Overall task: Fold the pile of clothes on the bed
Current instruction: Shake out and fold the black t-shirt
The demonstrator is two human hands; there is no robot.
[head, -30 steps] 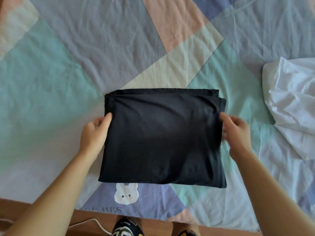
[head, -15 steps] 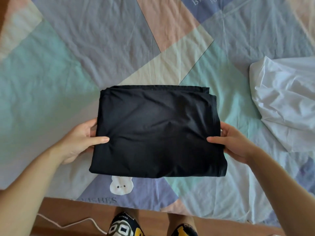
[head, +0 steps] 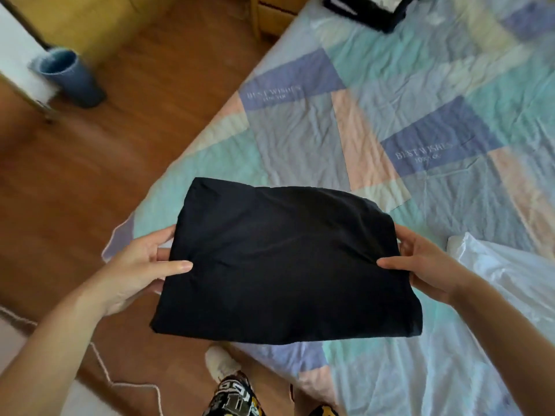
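Carrying of the folded black garment is best done level, both sides supported equally, so the layers are not slid apart before it is set down; a dark stack at 1 o'clock on the bed is judged a likely destination. Garment: held above the bed's edge, frame centre. Left hand, 9 o'clock: thumb laid on top, fingers curled beneath. Right hand, 3 o'clock: same pinch. White garment, 4 o'clock: unfolded.
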